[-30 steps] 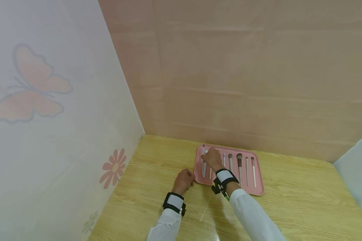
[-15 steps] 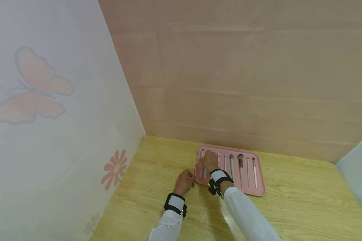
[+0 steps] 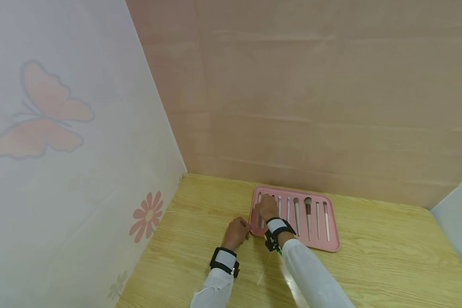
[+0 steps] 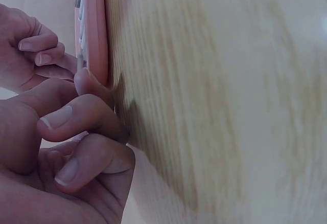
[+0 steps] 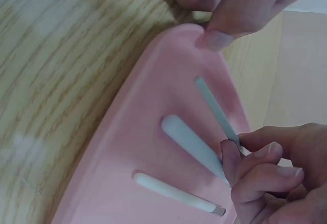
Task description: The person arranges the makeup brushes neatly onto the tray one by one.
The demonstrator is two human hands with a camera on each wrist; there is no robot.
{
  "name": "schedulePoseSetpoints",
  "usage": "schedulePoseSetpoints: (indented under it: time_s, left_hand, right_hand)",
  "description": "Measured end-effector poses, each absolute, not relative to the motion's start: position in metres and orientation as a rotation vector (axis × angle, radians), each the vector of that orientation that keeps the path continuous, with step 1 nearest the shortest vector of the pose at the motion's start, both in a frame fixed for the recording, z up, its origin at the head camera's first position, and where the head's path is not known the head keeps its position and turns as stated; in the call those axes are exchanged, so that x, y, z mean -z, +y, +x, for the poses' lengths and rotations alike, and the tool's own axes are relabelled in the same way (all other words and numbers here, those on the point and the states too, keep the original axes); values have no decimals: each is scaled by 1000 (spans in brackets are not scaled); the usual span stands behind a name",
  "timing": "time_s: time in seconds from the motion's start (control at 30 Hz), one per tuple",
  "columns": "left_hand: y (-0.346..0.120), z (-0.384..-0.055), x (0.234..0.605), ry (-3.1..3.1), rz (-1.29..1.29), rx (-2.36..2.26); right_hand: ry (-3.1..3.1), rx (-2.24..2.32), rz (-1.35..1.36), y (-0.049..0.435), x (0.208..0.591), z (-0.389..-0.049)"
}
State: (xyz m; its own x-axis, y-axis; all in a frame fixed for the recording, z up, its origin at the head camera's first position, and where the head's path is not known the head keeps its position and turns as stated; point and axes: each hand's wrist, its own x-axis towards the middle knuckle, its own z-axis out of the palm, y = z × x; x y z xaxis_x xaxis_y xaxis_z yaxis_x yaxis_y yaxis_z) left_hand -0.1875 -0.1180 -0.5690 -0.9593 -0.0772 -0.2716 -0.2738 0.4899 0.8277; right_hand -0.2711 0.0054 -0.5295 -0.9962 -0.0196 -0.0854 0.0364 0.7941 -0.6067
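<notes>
A pink tray (image 3: 333,244) holds a row of makeup brushes, side by side with their heads toward the back wall. My right hand (image 3: 267,208) is over the tray's left part. In the right wrist view, its thumb and index finger pinch the leftmost makeup brush (image 5: 218,109), a thin pale-handled one. A thicker-handled brush (image 5: 191,142) lies beside it, its far end hidden by my fingers. My left hand (image 3: 236,233) holds the tray's near left corner, thumb on the rim (image 5: 186,29) and the other fingers curled outside it.
The wood-grain table (image 3: 389,239) reaches back to a beige wall covering (image 3: 292,107). A white panel (image 3: 100,192) with a butterfly and flowers borders the left side. Another pale panel (image 3: 458,226) stands at the right. Both wrists wear black straps.
My right hand has shifted slightly left and toward me, uncovering brushes at its right. The leftmost brush has slid a little nearer. My left hand stays at the tray corner.
</notes>
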Motion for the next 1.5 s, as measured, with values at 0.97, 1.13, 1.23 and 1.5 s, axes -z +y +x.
schedulePoseSetpoints:
  time_s: [0.97, 1.13, 1.23, 1.5]
  left_hand:
    - [-119, -188, 568, 2508, -304, -1484]
    - [-119, -189, 569, 2497, -321, -1486]
    - [-119, -189, 570, 2493, -336, -1485]
    - [-117, -187, 571, 2529, -339, -1470]
  right_hand:
    - [2993, 828, -63, -9, 541, -277]
    - [3035, 806, -80, -11, 539, -276]
    - [3031, 811, -52, -14, 539, -274]
    - [3081, 804, -29, -17, 540, -273]
